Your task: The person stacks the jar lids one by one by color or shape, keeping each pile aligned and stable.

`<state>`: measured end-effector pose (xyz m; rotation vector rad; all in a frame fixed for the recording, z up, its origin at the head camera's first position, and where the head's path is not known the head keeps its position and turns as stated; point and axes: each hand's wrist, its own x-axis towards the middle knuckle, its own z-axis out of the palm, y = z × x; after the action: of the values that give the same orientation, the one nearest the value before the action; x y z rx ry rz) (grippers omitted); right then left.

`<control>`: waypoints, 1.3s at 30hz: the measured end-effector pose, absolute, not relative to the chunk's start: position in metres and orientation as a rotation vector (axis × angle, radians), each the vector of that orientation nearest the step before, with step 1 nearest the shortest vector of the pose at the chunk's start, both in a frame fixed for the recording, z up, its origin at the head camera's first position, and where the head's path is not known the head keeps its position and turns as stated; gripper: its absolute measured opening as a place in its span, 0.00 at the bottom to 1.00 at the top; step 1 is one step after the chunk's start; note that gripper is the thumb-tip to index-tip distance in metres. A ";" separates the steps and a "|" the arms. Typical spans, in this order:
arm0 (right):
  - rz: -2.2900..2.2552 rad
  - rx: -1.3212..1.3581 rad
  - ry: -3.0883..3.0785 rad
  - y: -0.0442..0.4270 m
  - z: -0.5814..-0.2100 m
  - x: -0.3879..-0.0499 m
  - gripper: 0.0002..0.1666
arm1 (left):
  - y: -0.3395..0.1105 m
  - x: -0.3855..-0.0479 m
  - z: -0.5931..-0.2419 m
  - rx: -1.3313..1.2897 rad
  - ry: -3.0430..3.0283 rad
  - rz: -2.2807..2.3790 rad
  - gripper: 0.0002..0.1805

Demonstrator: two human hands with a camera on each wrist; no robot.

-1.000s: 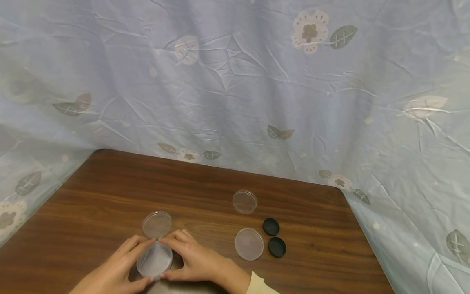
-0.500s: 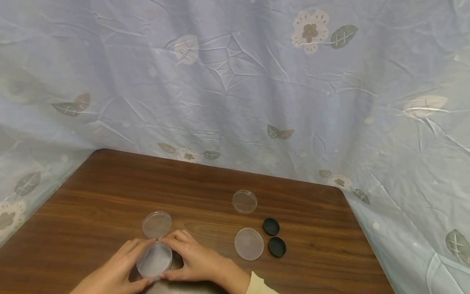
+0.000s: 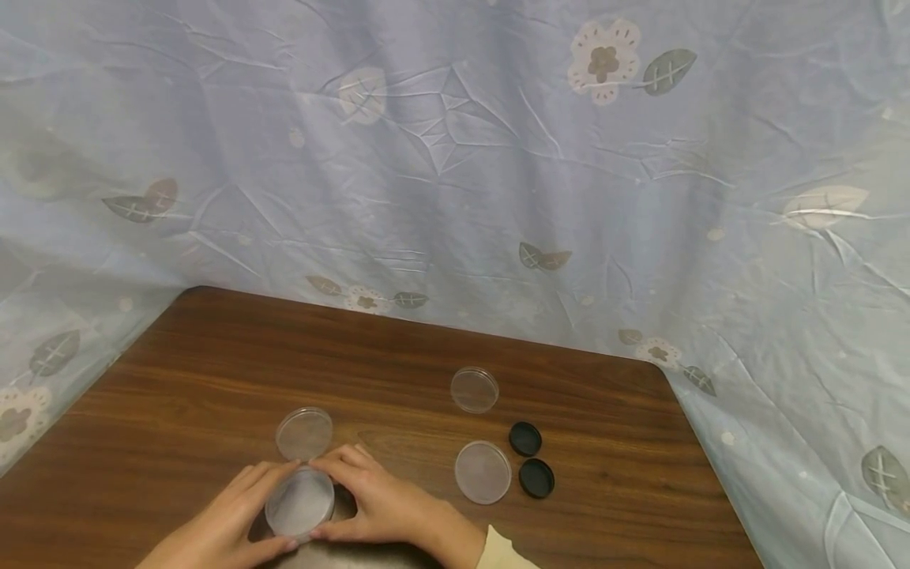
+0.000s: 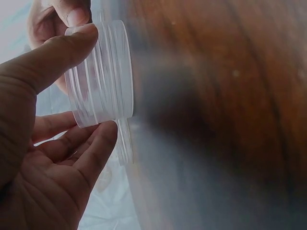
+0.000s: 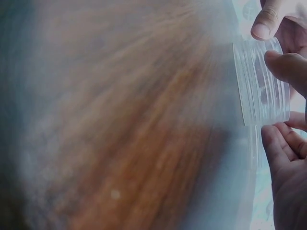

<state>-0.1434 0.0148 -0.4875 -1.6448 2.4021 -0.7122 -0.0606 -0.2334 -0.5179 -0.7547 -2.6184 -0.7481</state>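
Observation:
Both hands hold a short stack of clear plastic petri dishes (image 3: pixel 302 506) standing on the table at the lower left of the head view. My left hand (image 3: pixel 231 518) grips its left side, thumb toward the near rim and fingertips at the far rim. From the right, my right hand (image 3: pixel 377 499) grips it the same way, and the two thumbs nearly meet. Ridged, layered walls of the stack (image 4: pixel 108 76) show in the left wrist view. Just behind it lies another clear dish (image 3: pixel 304 431). In the right wrist view the stack (image 5: pixel 252 91) sits at the right edge.
Right of the hands lie two more clear dishes, a far one (image 3: pixel 474 390) and a nearer one (image 3: pixel 483 472). Beside them are two small black round caps (image 3: pixel 524 438). The brown wooden table (image 3: pixel 213 371) is backed by a flower-print curtain (image 3: pixel 455 158).

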 end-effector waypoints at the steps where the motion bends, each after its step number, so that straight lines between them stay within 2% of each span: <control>1: -0.712 -1.646 2.402 0.015 -0.488 -0.143 0.46 | -0.233 -0.060 -0.518 -0.753 -2.614 -0.747 0.51; 28: -0.724 -1.649 2.422 0.015 -0.489 -0.142 0.49 | -0.233 -0.057 -0.522 -0.739 -2.583 -0.805 0.55; 39: -0.762 -1.566 2.400 0.017 -0.488 -0.142 0.50 | -0.232 -0.056 -0.516 -0.698 -2.672 -0.854 0.58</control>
<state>-0.1417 0.0171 -0.4882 -1.5660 2.4001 -0.7624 -0.0555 -0.2321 -0.5158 -0.6982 -2.6717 -0.8544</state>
